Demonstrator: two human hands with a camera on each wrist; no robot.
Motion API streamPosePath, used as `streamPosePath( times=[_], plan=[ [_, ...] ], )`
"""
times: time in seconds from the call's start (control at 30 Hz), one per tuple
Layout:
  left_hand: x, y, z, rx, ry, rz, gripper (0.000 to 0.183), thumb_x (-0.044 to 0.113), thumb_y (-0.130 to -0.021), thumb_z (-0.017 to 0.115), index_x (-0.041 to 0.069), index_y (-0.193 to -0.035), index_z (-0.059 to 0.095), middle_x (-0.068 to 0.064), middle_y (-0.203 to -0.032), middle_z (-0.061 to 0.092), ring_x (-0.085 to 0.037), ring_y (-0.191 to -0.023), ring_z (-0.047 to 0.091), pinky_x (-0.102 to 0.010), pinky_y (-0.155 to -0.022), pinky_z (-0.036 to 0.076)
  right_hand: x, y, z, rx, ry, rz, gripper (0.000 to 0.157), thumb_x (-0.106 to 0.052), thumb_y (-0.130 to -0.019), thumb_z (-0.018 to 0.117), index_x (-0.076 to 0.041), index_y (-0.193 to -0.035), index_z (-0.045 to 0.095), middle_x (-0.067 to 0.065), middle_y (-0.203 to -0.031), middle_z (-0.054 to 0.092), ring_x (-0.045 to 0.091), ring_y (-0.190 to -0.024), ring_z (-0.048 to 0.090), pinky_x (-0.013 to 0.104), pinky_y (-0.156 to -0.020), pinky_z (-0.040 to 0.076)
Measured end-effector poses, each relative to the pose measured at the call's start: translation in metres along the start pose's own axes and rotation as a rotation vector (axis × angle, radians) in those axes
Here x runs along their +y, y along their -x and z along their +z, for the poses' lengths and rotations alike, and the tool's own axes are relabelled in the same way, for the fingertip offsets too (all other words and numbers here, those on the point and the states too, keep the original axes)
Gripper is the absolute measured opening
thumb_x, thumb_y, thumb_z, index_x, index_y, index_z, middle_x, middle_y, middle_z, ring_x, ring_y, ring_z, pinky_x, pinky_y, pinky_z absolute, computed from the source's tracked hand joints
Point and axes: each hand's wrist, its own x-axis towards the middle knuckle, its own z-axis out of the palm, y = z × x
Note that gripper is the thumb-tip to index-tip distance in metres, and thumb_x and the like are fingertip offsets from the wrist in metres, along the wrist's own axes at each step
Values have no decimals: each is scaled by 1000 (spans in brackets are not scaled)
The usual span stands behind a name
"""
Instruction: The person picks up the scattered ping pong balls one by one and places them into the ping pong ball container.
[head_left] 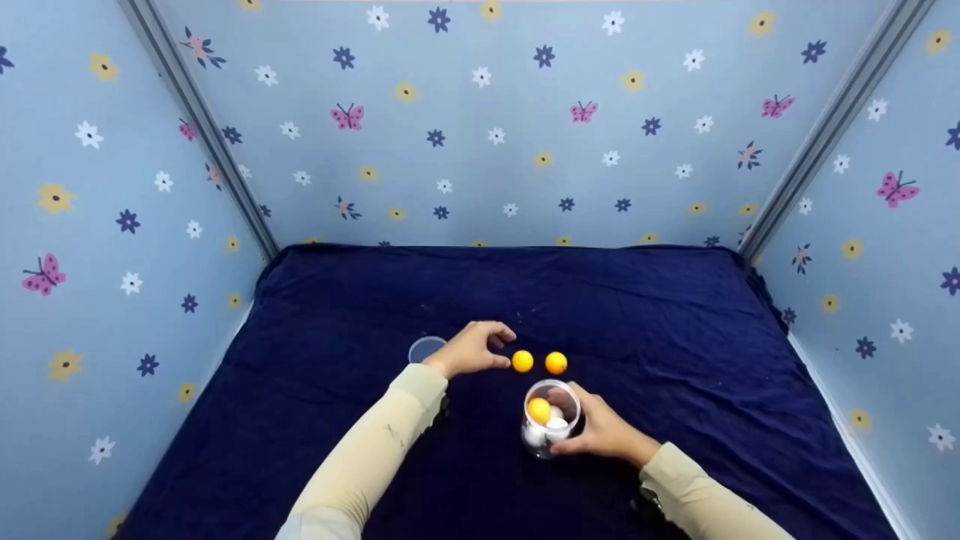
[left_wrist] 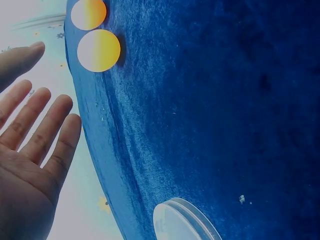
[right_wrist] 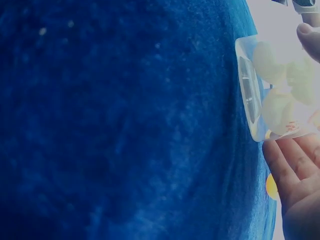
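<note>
My right hand (head_left: 600, 427) grips a clear plastic jar (head_left: 531, 442), its thumb and fingers around opposite sides. Inside the jar are several white balls (right_wrist: 277, 110), with an orange ball (head_left: 539, 410) on top near the open mouth. My left hand (head_left: 474, 349) is held over the cloth with its fingers spread and nothing in them. Just beyond its fingertips lies an orange ping-pong ball (head_left: 523, 361). A second orange ping-pong ball (head_left: 556, 363) rests a little to the right of that one.
A round clear lid (head_left: 426, 348) lies on the dark blue cloth (head_left: 645, 307), partly hidden behind my left wrist. Flower-patterned walls (head_left: 495, 127) enclose the back and both sides, with grey posts (head_left: 817, 135) at the corners.
</note>
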Motion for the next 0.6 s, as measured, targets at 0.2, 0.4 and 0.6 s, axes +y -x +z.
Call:
streamPosePath(
  times=[0.2, 0.4, 0.6],
  plan=[
    [-5, -6, 2, 4, 0, -16, 47, 7, -89, 88, -5, -131, 71, -23, -133, 74, -38, -119, 73, -51, -107, 59, -4, -2, 1, 4, -8, -16, 83, -11, -64, 104, 11, -131, 61, 21, -124, 76, 45, -111, 73, 41, -102, 58],
    [-11, -10, 7, -1, 12, -49, 49, 6, -89, 87, -5, -133, 71, -22, -135, 73, -38, -120, 72, -51, -107, 59, -3, -1, 1, 9, 10, -28, 83, -19, -65, 105, 2, -132, 62, 13, -125, 77, 31, -112, 74, 35, -102, 57],
    [-16, -13, 14, 8, 19, -55, 51, 6, -86, 89, -5, -133, 71, -23, -134, 73, -38, -118, 73, -51, -106, 59, 2, 1, -1, 0, -10, -32, 82, -28, -66, 106, -6, -132, 63, 7, -125, 78, 24, -113, 74, 32, -102, 57]
  ],
)
